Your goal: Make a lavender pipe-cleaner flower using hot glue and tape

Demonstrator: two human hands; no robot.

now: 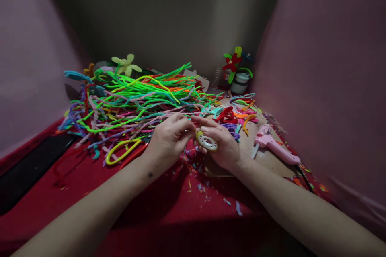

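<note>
A small roll of tape [206, 140], yellowish with a pale spoked core, is held in my right hand [224, 142] over the front of the table. My left hand [170, 136] is right beside it, thumb and fingers pinched together near the roll's left edge. What the pinch holds is too small to make out. Scissors [125, 150] with yellow and red handles lie partly behind my left wrist. Just beyond both hands spreads a heap of bright pipe cleaners [141, 96], mostly green, pink and orange.
A pink glue gun [277, 146] rests on a cardboard sheet [247, 158] at the right, near short coloured pieces [226, 115]. A black flat object [36, 164] lies at the left. Pipe-cleaner flowers [126, 64] and a small jar [240, 83] stand at the back. Scraps litter the red cloth [169, 196].
</note>
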